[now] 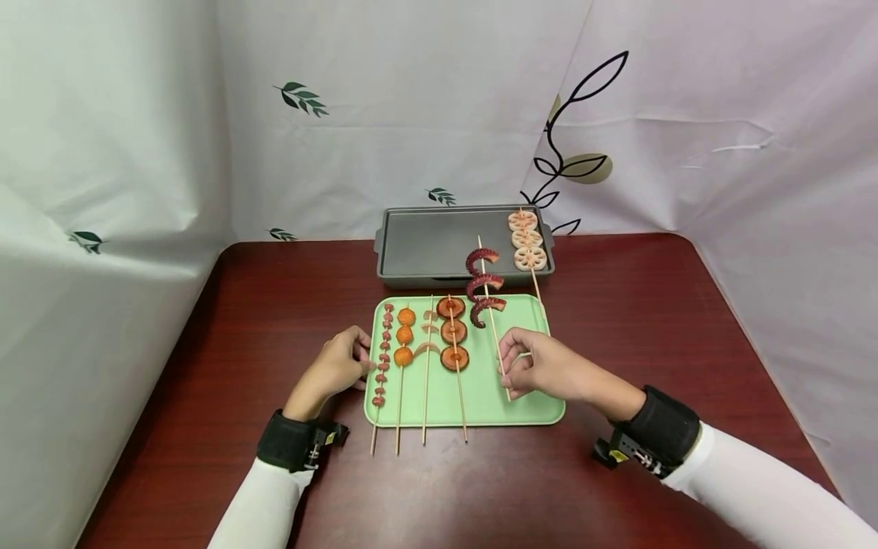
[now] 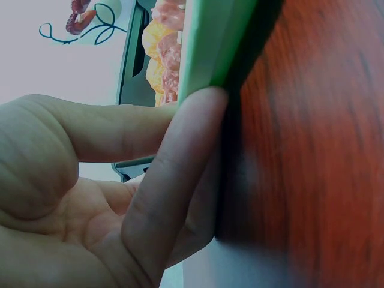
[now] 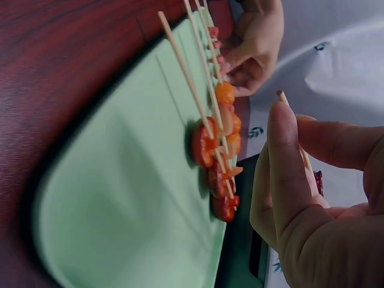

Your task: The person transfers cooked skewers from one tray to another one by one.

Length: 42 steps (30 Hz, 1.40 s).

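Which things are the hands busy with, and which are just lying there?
In use:
- right hand pinching the octopus skewer
- left hand touching the green tray

Lying about:
- lotus root skewer on the grey pan
- mushroom skewer, ball skewer and bead skewer on the tray

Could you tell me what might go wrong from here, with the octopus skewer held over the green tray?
The right hand pinches only the stick's low end, so the octopus skewer could tip or swing into the lotus root skewer on the grill pan. The green tray might slide, since the left hand only touches its edge.
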### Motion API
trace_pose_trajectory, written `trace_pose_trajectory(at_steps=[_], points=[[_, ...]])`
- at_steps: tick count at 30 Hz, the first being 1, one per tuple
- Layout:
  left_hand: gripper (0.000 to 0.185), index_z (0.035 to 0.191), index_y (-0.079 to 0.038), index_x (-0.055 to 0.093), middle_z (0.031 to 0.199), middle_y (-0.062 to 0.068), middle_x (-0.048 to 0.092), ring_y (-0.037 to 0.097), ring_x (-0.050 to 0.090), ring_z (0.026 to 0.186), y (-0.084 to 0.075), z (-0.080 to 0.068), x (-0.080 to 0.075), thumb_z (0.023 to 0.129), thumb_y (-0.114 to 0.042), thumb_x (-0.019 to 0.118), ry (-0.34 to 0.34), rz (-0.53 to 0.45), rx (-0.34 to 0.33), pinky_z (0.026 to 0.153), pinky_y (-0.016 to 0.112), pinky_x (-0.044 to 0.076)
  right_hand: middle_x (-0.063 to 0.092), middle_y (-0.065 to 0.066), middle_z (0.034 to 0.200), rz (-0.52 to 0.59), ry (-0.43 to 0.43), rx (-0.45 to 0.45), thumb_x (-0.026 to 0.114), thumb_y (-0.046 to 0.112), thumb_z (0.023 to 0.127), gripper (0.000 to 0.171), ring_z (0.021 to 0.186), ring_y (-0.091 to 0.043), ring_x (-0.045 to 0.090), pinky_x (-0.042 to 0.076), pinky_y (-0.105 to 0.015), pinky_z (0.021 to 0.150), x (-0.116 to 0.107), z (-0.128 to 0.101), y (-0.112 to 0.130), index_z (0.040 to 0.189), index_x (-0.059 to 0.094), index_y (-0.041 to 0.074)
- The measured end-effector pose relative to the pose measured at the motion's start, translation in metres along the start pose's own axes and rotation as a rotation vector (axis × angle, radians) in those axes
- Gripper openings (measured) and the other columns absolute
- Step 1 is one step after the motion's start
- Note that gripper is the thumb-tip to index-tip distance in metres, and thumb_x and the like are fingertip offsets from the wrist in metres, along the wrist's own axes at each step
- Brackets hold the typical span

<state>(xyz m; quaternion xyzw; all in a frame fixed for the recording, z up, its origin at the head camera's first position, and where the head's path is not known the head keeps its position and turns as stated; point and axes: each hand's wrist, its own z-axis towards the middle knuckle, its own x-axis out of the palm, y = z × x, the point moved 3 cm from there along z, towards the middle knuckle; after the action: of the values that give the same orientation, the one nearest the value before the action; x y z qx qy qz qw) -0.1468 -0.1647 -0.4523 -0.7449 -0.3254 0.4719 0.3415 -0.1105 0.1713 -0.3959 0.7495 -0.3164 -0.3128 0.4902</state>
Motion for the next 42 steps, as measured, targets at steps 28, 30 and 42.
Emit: trace_pose_trajectory(at_steps=[28,30,42], points=[[0.024,0.112,0.005,0.052,0.086,0.014,0.055,0.023,0.063,0.065,0.000,0.001,0.000,0.092,0.007,0.065,0.000,-0.003,0.003,0.054,0.037,0.062,0.060,-0.009,0.086,-0.055,0.050,-0.012,0.070,-0.011,0.088,0.028,0.070,-0.017,0.071,0.066,-0.044,0.067,0.030,-0.022,-0.031,0.107,0.051,-0.009],[0.024,0.112,0.005,0.052,0.086,0.013,0.056,0.022,0.063,0.064,0.000,0.000,0.001,0.092,0.007,0.065,-0.001,-0.002,0.008,0.054,0.036,0.062,0.060,-0.009,0.087,-0.025,0.054,-0.007,0.070,-0.012,0.088,0.028,0.070,-0.016,0.071,0.066,-0.042,0.067,0.031,-0.022,-0.032,0.107,0.050,-0.009],[0.024,0.112,0.006,0.052,0.085,0.013,0.056,0.022,0.062,0.064,0.001,0.001,0.001,0.092,0.007,0.065,-0.005,0.005,0.014,0.054,0.036,0.062,0.057,-0.011,0.092,0.057,0.017,0.072,0.069,-0.013,0.086,0.028,0.072,-0.017,0.068,0.067,-0.037,0.071,0.030,-0.012,-0.042,0.106,0.050,-0.010]])
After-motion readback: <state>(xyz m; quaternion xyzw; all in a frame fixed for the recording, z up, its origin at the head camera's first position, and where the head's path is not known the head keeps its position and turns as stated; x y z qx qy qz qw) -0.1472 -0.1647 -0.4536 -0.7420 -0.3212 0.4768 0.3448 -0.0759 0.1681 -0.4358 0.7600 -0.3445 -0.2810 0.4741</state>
